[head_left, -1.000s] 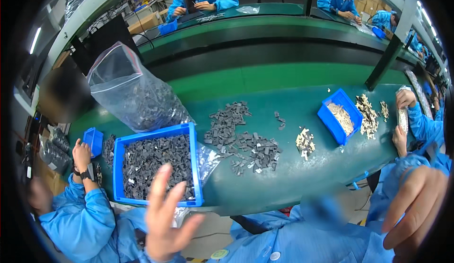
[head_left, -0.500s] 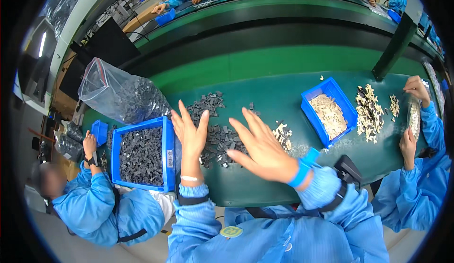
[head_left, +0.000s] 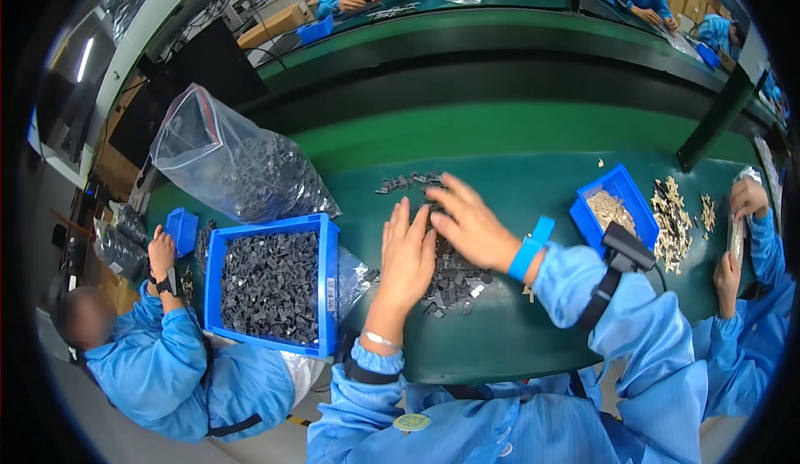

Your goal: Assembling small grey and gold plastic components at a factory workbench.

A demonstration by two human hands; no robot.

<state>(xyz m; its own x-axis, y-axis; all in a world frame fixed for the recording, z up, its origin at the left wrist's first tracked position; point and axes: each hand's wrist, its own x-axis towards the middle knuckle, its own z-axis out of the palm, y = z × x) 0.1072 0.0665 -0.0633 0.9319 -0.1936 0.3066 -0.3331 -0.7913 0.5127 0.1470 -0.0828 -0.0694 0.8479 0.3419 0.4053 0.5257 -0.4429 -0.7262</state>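
Note:
My left hand [head_left: 408, 255] lies palm down over the green bench, fingers stretched out, against a loose pile of small dark grey plastic pieces [head_left: 454, 287]. Fingers extended and slightly apart, my right hand [head_left: 477, 229] reaches over the same pile, its fingertips close to those of the left. Neither hand shows a piece held in it. Part of the pile is hidden under both hands. Beyond them lies a row of more dark grey pieces [head_left: 404, 183].
Left of my hands stands a blue bin [head_left: 330, 318] full of dark pieces, with a clear bag [head_left: 258, 168] of them behind. At right are a blue bin [head_left: 588, 229] of cream pieces and a cream-and-black heap [head_left: 671, 222]. Co-workers sit on both sides and across.
The view has shifted. My hands have come closer together over the dark pile, and the pieces are bunched differently. My right forearm now covers the spot where a small cream-and-black cluster lay.

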